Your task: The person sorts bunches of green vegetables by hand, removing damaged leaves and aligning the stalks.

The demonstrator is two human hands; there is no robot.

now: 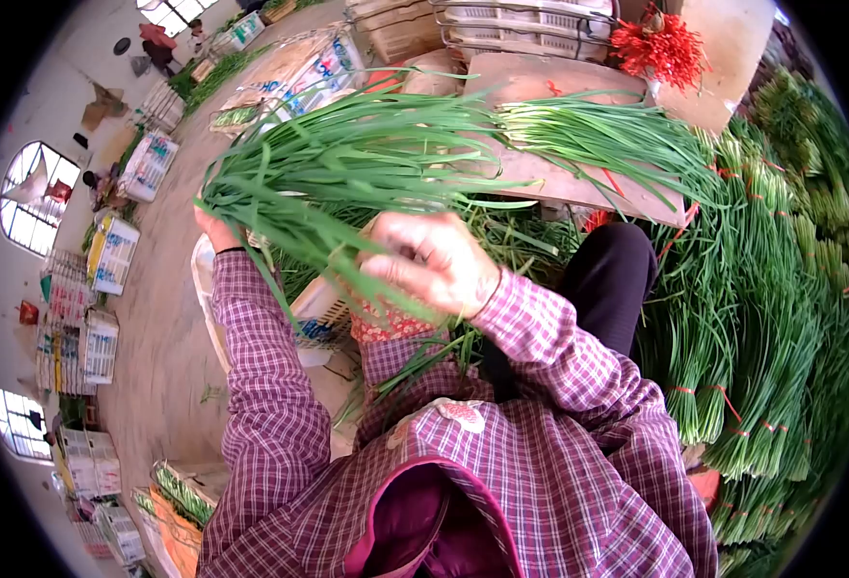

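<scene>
A large bunch of long green leafy stalks (347, 144) spreads across the upper middle. My left hand (216, 229) grips its left end, the fingers mostly hidden behind the leaves. Near the lower edge of the bunch is my right hand (429, 265), blurred, with thumb and fingers closed around some leaves. Another bundle of stalks (588, 135), pale at the left end, lies on a board (530, 77) to the right. Below my hands, a white basket (323, 313) holds more greens and is partly covered by them.
Tied green bundles (742, 318) are piled along the right side. Red ties (657, 48) hang in a cluster at the top right, beside stacked crates (530, 29). White crates (150, 166) line the floor at left. Two people are far off at the upper left.
</scene>
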